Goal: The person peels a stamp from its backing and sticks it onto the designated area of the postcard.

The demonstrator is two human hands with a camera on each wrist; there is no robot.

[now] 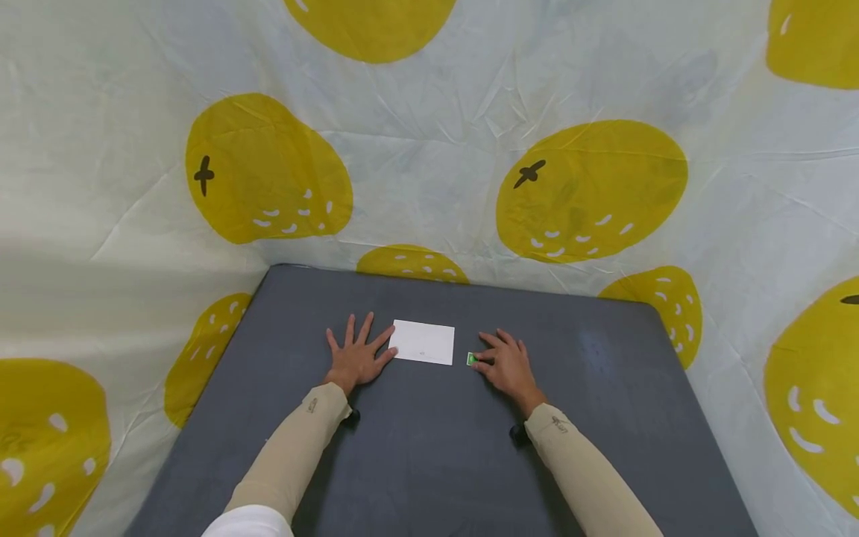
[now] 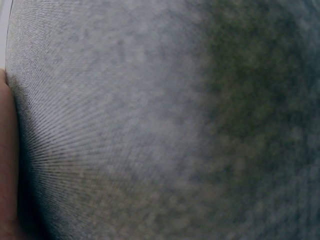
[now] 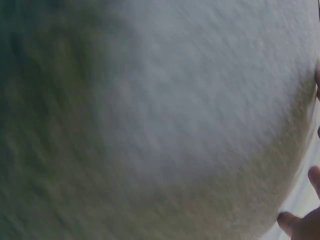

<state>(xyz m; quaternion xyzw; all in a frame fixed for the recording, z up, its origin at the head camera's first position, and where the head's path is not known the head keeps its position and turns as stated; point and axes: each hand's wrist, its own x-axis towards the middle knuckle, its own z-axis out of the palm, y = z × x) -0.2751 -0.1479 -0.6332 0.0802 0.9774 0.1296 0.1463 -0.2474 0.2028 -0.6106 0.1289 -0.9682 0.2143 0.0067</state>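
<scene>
A white rectangular sheet, paper or an envelope (image 1: 422, 342), lies flat on the dark grey table (image 1: 429, 462) in the head view, with a tiny faint mark near its lower edge. My left hand (image 1: 356, 360) rests on the table with fingers spread, thumb and index fingertip at the sheet's left edge. Right of the sheet, my right hand (image 1: 508, 367) holds a small green, white-bordered stamp-like piece (image 1: 470, 359) between thumb and index finger. The left wrist view catches only the hand's edge (image 2: 7, 160); the right wrist view shows a few fingertips (image 3: 287, 220), with the green piece hidden.
A pale cloth (image 1: 429, 179) printed with big yellow fruit shapes hangs behind the table and along its sides. The table's far edge lies just beyond the hands. Blurred grey tabletop (image 2: 150, 100) fills most of both wrist views.
</scene>
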